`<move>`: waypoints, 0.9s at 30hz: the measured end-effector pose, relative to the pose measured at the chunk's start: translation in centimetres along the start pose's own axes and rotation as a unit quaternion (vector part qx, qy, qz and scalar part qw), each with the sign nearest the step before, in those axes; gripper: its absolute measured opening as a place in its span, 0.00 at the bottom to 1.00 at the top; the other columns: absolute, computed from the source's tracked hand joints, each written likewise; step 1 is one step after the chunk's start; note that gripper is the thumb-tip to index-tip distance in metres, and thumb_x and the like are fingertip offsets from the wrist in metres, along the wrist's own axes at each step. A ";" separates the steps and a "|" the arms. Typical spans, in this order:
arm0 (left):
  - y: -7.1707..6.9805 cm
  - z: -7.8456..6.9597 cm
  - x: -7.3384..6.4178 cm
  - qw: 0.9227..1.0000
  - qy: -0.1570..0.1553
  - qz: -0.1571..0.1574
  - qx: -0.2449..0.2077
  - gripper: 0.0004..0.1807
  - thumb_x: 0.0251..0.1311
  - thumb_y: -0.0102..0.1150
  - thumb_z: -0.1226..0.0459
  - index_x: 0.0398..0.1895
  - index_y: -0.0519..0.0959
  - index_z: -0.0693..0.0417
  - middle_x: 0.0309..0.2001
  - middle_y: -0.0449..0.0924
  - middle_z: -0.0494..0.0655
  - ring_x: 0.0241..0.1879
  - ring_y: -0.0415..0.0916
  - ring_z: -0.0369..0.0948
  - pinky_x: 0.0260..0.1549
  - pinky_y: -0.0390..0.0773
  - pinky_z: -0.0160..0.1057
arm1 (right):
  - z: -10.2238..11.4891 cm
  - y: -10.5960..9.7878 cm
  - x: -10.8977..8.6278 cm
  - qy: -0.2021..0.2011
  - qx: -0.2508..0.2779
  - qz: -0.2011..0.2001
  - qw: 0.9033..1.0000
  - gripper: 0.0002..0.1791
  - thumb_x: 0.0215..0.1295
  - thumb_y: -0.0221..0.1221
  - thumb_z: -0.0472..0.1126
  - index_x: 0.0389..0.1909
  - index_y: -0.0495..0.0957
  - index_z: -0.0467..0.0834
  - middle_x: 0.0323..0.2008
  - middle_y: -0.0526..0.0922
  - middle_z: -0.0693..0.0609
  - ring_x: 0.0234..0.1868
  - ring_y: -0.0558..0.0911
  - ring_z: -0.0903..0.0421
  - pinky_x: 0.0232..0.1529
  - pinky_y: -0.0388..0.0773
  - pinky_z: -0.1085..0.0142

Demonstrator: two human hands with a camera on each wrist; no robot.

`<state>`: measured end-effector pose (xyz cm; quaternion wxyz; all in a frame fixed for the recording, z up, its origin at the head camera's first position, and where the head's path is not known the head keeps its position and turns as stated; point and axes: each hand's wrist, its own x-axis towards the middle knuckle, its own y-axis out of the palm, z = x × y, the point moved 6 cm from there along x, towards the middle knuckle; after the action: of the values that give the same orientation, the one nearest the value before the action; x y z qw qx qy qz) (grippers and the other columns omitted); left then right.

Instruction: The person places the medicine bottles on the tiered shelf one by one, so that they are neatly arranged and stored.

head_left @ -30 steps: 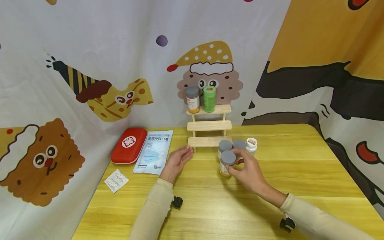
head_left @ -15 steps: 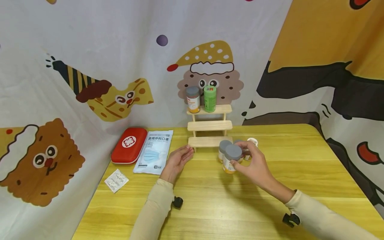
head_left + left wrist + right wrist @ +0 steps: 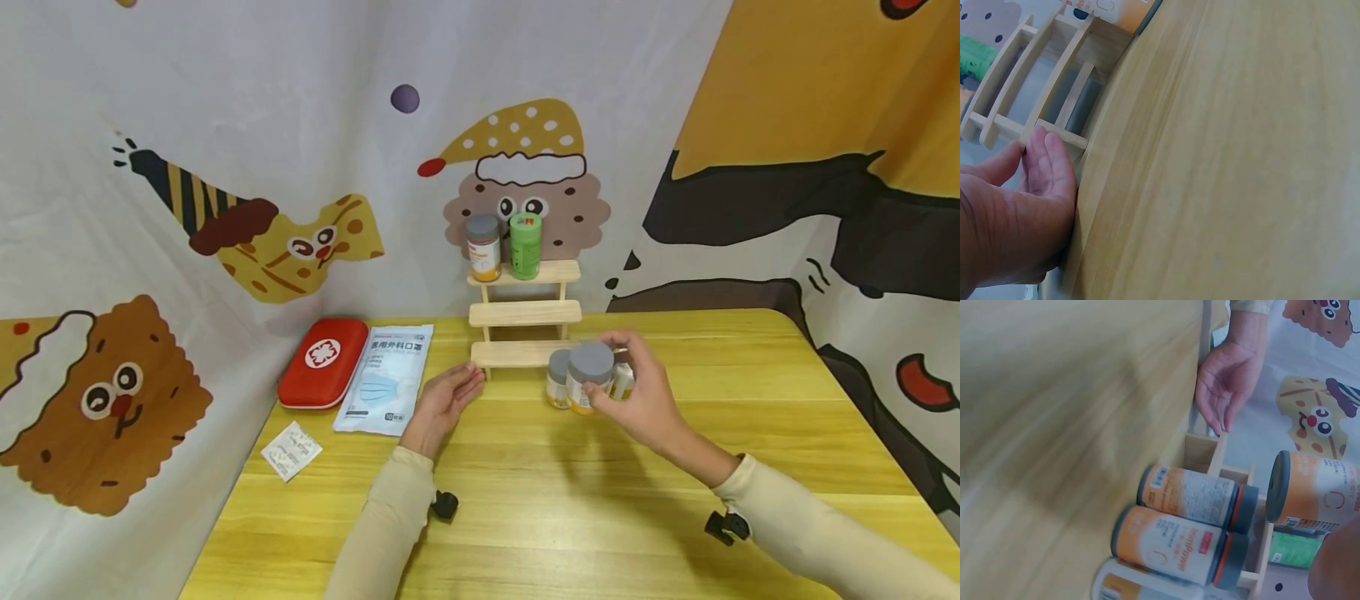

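My right hand [image 3: 643, 400] grips a grey-lidded supplement bottle [image 3: 581, 393] with an orange and white label. In the right wrist view this held bottle [image 3: 1316, 490] is up off the table, apart from two similar bottles standing there, a nearer one [image 3: 1166, 544] and one beside the stand [image 3: 1188, 497]. A white bottle [image 3: 622, 382] stands partly hidden behind my right fingers. My left hand [image 3: 448, 400] is at the left end of the three-tier wooden stand [image 3: 525, 314]. Its thumb and fairly straight fingers [image 3: 1040, 162] pinch the end of the lowest step.
On the top step stand a grey-lidded bottle [image 3: 483, 250] and a green bottle [image 3: 525, 250]. Left of the stand lie a red zip case [image 3: 322, 364], a face-mask packet [image 3: 384, 379] and a small white packet [image 3: 291, 452]. A printed curtain [image 3: 300, 100] hangs behind the table.
My right hand has lifted the grey-lidded bottle and carried it slightly right, up beside the other bottles. My left hand has stayed at the stand.
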<state>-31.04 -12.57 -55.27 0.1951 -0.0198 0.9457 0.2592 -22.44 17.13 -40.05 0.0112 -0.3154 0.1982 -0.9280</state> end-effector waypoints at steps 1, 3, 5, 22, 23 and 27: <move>0.0 0.0 0.0 1.000 0.000 0.001 0.000 0.20 0.77 0.57 0.70 0.68 0.75 0.69 0.44 0.90 0.50 0.47 0.90 0.41 0.66 0.85 0.45 | 0.1 -0.1 0.3 -0.005 0.004 0.001 1.000 0.33 0.51 0.69 0.25 0.61 0.72 0.34 0.56 0.78 0.47 0.51 0.78 0.61 0.54 0.78 0.79; 0.0 -0.1 0.0 1.000 0.001 0.002 0.000 0.20 0.77 0.57 0.70 0.68 0.75 0.69 0.44 0.90 0.50 0.47 0.90 0.41 0.65 0.85 0.45 | 0.3 -0.2 0.9 -0.015 0.016 0.001 1.000 0.33 0.50 0.68 0.24 0.60 0.72 0.33 0.56 0.77 0.49 0.51 0.77 0.61 0.55 0.78 0.78; -0.1 -0.1 0.0 1.000 0.003 0.002 -0.001 0.20 0.77 0.57 0.70 0.67 0.75 0.69 0.44 0.90 0.50 0.47 0.90 0.41 0.65 0.85 0.45 | 0.5 -0.2 1.5 -0.024 0.025 -0.004 0.999 0.32 0.50 0.67 0.24 0.60 0.71 0.33 0.55 0.76 0.52 0.52 0.77 0.62 0.55 0.77 0.78; -0.1 0.0 0.1 1.000 0.006 -0.002 -0.002 0.20 0.76 0.58 0.70 0.67 0.75 0.70 0.45 0.90 0.52 0.48 0.89 0.43 0.65 0.86 0.46 | -0.9 -0.6 6.1 -0.022 0.068 -0.057 0.996 0.30 0.60 0.66 0.25 0.64 0.70 0.30 0.53 0.73 0.57 0.47 0.77 0.62 0.51 0.74 0.74; 0.0 0.0 0.1 1.000 0.006 -0.002 -0.003 0.20 0.76 0.58 0.71 0.67 0.76 0.70 0.45 0.90 0.51 0.48 0.89 0.43 0.65 0.86 0.46 | -1.0 -0.6 6.3 -0.014 0.068 -0.059 0.996 0.30 0.61 0.66 0.25 0.65 0.70 0.29 0.53 0.73 0.57 0.47 0.77 0.62 0.50 0.74 0.74; 0.0 -0.1 0.0 1.000 0.009 -0.002 -0.003 0.20 0.76 0.57 0.71 0.67 0.75 0.71 0.44 0.90 0.51 0.48 0.89 0.42 0.65 0.86 0.45 | -1.3 -0.6 7.5 0.013 0.043 -0.065 0.997 0.30 0.62 0.67 0.27 0.66 0.71 0.32 0.53 0.74 0.52 0.48 0.76 0.60 0.49 0.75 0.77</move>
<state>-31.04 -12.60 -55.22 0.1869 -0.0244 0.9467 0.2612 -29.19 17.04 -36.44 -0.0384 -0.3146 0.1373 -0.9385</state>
